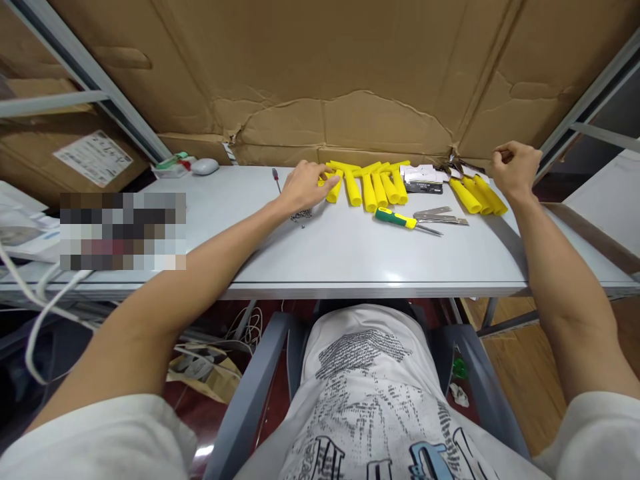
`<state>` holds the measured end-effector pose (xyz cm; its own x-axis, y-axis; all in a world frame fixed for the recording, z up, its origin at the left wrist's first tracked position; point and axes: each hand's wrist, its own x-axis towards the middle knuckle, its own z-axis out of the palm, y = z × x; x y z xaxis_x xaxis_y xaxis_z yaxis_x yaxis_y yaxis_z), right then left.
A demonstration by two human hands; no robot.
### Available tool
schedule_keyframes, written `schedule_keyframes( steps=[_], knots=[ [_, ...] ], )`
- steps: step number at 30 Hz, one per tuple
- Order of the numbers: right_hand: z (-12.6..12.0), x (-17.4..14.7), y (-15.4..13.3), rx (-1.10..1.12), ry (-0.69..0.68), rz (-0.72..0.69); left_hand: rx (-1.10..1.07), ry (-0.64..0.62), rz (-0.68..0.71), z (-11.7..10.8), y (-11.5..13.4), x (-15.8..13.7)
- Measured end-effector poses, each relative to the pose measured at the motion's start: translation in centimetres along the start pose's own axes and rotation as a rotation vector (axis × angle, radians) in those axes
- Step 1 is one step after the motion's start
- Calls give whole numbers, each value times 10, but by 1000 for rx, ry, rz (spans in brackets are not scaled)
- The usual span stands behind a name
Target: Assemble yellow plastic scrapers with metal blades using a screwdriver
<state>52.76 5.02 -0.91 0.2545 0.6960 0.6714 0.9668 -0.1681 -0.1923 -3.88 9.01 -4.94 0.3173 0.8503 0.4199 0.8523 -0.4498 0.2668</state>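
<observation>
My left hand [306, 188] is at the left end of a row of yellow plastic handles [369, 193], its fingers spread and the thumb over the leftmost one. Whether it presses on that handle is unclear. A small pile of screws [301, 215] lies partly under this hand. At the right, my right hand [519, 167] is raised with fingers curled; anything inside them is hidden. Just left of it lie several yellow-handled tools with dark metal ends [473, 193]. A green and yellow screwdriver [395, 217] lies in front, beside flat metal strips [440, 216].
White and black cards [423, 179] lie between the yellow groups. A thin screwdriver [276, 179] is behind my left hand. A computer mouse [205, 166] and small tray [173, 167] stand back left, near white cables [45, 300]. Cardboard [340, 67] walls the rear of the table [320, 260].
</observation>
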Motion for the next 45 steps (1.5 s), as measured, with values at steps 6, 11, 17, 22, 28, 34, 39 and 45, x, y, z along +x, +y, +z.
schedule_keyframes(
  steps=[6,11,17,22,28,34,39,45],
  knots=[
    [-5,-5,-13,81,-13,74,22,-40,109,8,17,-10],
    [-8,-8,-17,138,-58,73,69,-89,358,11,29,-14],
    [-9,-11,-18,180,-104,50,146,-185,404,14,46,-17],
    [-8,-12,-19,199,-132,28,121,-174,428,14,50,-17],
    [-7,-12,-20,210,-139,24,54,-156,431,15,53,-19],
    [-9,-14,-22,222,-138,28,-5,-114,417,16,52,-18],
    [-12,-15,-25,242,-139,38,-46,-43,370,15,52,-20],
    [-18,-17,-31,329,-92,51,-85,129,316,-3,50,-23]
  ],
)
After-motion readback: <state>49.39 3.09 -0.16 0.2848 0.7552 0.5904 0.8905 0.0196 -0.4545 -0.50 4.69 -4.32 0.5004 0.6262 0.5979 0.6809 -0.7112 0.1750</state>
